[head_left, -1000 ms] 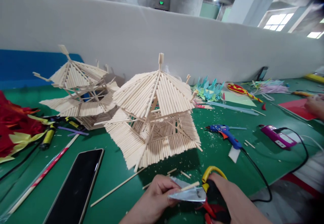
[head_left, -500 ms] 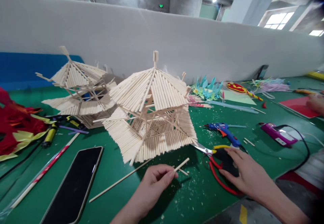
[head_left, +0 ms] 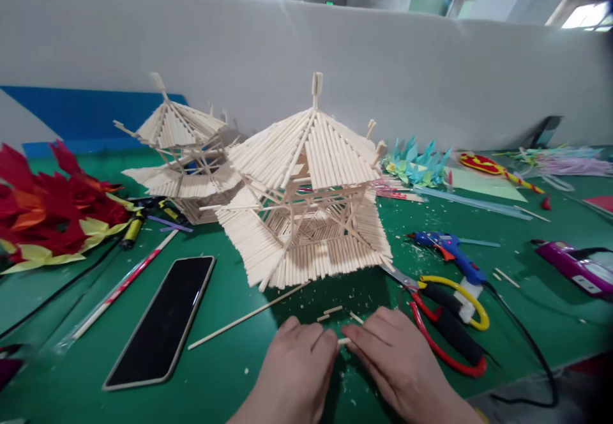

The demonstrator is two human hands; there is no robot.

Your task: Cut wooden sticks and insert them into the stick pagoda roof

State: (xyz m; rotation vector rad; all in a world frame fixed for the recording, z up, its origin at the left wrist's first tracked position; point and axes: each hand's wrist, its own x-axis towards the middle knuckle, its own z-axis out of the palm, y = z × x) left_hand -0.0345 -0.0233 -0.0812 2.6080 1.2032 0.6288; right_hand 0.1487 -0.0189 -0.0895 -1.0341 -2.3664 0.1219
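My left hand (head_left: 297,370) and my right hand (head_left: 397,363) meet low in the middle, fingertips pinched together on a short wooden stick (head_left: 343,341). Only a small end of the stick shows between them. Just beyond stands a two-tiered pavilion of wooden sticks (head_left: 306,188). Red and yellow handled shears (head_left: 445,312) lie on the green mat to the right of my right hand, let go. A few short stick offcuts (head_left: 330,312) lie in front of my fingers.
A second stick pavilion (head_left: 179,152) stands behind left. A black phone (head_left: 165,318) and a long thin stick (head_left: 244,318) lie left. Blue glue gun (head_left: 447,251), purple device (head_left: 577,267), red and yellow paper (head_left: 45,210), teal paper shapes (head_left: 416,162) surround the green mat (head_left: 527,219).
My right hand put the shears down on the mat and came left to join my left hand on the short stick. The view shifted slightly right.
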